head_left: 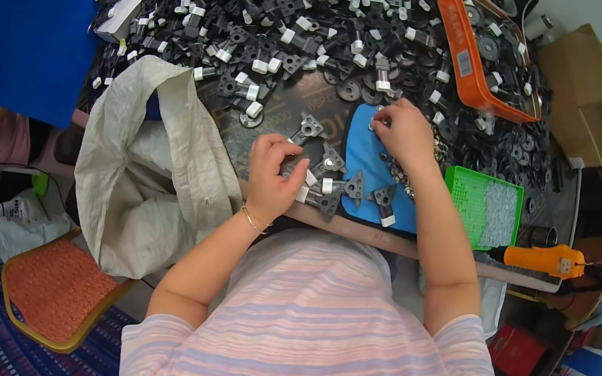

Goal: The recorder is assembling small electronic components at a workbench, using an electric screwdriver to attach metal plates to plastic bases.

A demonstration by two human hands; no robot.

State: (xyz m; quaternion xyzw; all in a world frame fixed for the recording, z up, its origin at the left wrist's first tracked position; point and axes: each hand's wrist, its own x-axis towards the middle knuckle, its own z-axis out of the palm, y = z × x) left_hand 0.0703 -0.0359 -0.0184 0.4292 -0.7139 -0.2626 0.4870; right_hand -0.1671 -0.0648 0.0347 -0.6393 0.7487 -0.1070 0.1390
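Note:
My left hand (271, 175) hovers low over the front of the table with its fingers apart and nothing in them. Next to its fingertips lie several black triangular plastic parts with white ends, one of them this part (332, 160). My right hand (405, 135) is over the top of a blue cloth mat (365, 149), thumb and forefinger pinched together. A tiny pale spot shows at the pinch, too small to name. Small metal pieces (401, 174) lie on the mat beside my right wrist. Another black part (384, 202) rests on the mat's lower end.
A big heap of black parts (266, 15) covers the back of the table. An orange box (463, 52) of parts stands back right. A green basket (465, 204) holds small clear or silvery pieces, with an orange electric screwdriver (544, 259) beside it. At left hangs an open white sack (111, 156).

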